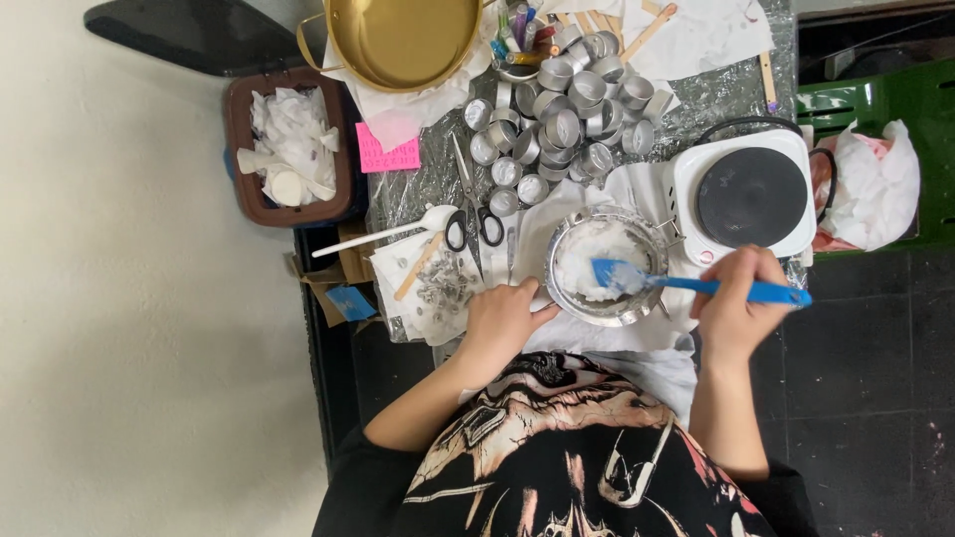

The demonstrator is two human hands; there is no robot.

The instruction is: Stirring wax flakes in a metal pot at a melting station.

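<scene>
A small metal bowl (559,290) full of white flakes stands on a foil-covered table in front of me. My left hand (502,316) rests against the bowl's near left rim, steadying it. My right hand (738,298) grips the handle of a blue spatula (686,284), and the spatula's blade lies in the white flakes inside the bowl.
A white single hot plate (746,194) sits right of the bowl. Several small metal cups (562,124) are heaped behind it, with black-handled scissors (473,224), a white spoon (383,234) and a gold pot (403,40). A brown bin (239,149) holds white scraps at left.
</scene>
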